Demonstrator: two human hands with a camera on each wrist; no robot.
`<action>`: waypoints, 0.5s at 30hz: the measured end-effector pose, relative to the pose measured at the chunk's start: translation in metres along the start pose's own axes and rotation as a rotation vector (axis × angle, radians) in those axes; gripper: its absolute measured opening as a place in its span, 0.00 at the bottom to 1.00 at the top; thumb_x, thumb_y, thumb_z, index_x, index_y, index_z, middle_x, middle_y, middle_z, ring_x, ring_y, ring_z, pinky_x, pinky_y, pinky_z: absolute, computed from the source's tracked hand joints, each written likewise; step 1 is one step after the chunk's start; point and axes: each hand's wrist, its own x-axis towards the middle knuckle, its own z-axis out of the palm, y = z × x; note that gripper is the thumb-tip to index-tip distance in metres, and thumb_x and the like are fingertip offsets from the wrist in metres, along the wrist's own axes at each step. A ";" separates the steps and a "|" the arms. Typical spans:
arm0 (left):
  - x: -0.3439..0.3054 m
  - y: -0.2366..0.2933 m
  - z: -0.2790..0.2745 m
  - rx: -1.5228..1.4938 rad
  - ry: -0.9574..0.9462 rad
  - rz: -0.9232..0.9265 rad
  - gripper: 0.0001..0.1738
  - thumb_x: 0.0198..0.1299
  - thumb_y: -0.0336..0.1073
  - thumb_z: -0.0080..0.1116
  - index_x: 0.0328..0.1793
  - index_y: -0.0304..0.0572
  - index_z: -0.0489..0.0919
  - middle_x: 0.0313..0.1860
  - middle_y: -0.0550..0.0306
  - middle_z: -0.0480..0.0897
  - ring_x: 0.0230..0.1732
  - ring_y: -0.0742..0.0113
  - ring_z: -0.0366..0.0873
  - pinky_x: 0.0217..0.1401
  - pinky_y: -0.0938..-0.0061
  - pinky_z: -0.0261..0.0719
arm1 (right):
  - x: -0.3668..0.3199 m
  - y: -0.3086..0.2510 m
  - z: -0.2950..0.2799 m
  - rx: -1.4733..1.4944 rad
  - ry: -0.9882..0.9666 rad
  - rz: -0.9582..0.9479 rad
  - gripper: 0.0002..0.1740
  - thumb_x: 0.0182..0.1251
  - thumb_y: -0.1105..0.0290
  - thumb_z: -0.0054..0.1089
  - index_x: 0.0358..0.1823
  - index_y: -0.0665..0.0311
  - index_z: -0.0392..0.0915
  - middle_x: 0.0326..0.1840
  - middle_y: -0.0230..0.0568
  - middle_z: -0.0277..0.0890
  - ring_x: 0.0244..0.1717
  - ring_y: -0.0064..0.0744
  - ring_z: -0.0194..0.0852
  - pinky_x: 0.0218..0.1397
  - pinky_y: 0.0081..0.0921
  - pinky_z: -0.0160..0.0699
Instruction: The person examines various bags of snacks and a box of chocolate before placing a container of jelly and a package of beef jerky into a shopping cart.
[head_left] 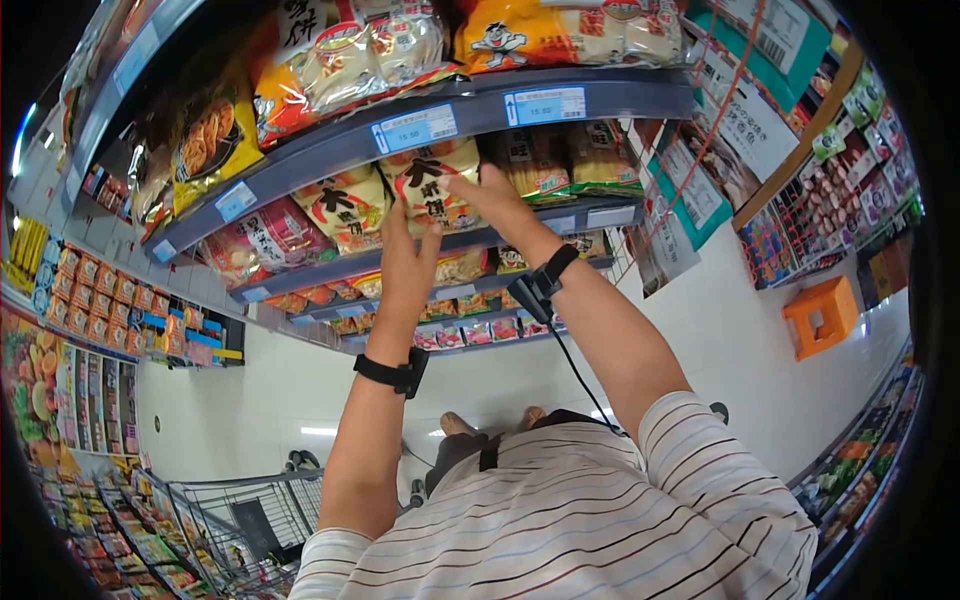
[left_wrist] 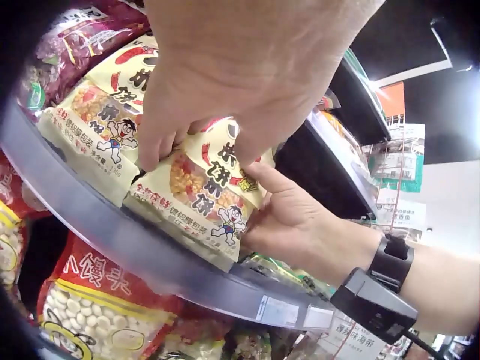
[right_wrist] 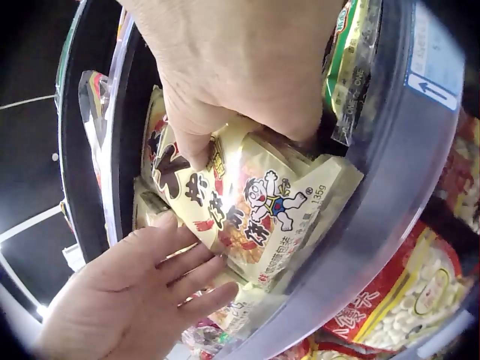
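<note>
A pale yellow bag of rice crackers point(head_left: 428, 178) with dark lettering and a cartoon figure stands on a middle shelf, between both hands. My right hand point(head_left: 503, 207) grips its right side, thumb on the front; the other fingers reach around the edge and are partly hidden. At the bag's left side is my left hand point(head_left: 408, 262), its fingers fairly straight along the edge in the right wrist view point(right_wrist: 142, 289). A matching bag point(left_wrist: 101, 139) sits beside it on the left.
The shelf's raised clear front lip point(left_wrist: 172, 262) runs below the bags. A shelf edge with price labels point(head_left: 415, 128) overhangs them. Red bags of white pieces point(left_wrist: 97, 307) fill the shelf beneath. Behind on the left stands a shopping cart point(head_left: 250, 490); an orange stool point(head_left: 822, 318) is at right.
</note>
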 end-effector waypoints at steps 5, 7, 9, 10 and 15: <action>-0.008 0.006 0.001 0.016 -0.033 0.015 0.38 0.73 0.43 0.59 0.78 0.21 0.59 0.71 0.26 0.67 0.72 0.34 0.68 0.72 0.54 0.69 | 0.017 0.039 -0.001 -0.156 -0.031 -0.161 0.28 0.69 0.57 0.67 0.60 0.72 0.76 0.55 0.47 0.82 0.51 0.32 0.79 0.56 0.32 0.76; -0.011 0.005 0.002 -0.006 -0.038 0.007 0.37 0.73 0.43 0.59 0.77 0.22 0.60 0.70 0.27 0.68 0.71 0.35 0.70 0.72 0.54 0.70 | 0.003 0.034 -0.005 -0.279 0.038 -0.200 0.28 0.71 0.60 0.65 0.64 0.73 0.74 0.59 0.50 0.80 0.53 0.34 0.80 0.57 0.33 0.77; -0.017 0.009 0.001 -0.013 -0.027 -0.017 0.34 0.73 0.42 0.58 0.76 0.23 0.64 0.68 0.30 0.71 0.68 0.39 0.73 0.68 0.56 0.73 | -0.014 0.038 -0.010 -0.312 0.102 -0.283 0.28 0.71 0.62 0.63 0.65 0.74 0.72 0.63 0.53 0.78 0.55 0.39 0.81 0.58 0.34 0.79; -0.020 0.013 0.000 -0.016 -0.021 -0.029 0.33 0.74 0.41 0.58 0.75 0.24 0.65 0.67 0.31 0.72 0.67 0.41 0.75 0.66 0.57 0.75 | -0.023 0.044 -0.014 -0.285 0.131 -0.348 0.27 0.71 0.63 0.61 0.65 0.74 0.71 0.64 0.55 0.76 0.56 0.43 0.82 0.58 0.36 0.79; -0.030 0.020 0.015 -0.174 -0.092 -0.080 0.27 0.74 0.39 0.57 0.72 0.29 0.70 0.64 0.37 0.77 0.63 0.49 0.79 0.58 0.64 0.80 | -0.067 0.065 -0.052 -0.150 0.158 -0.222 0.25 0.72 0.71 0.58 0.69 0.70 0.71 0.63 0.50 0.78 0.57 0.38 0.83 0.58 0.32 0.81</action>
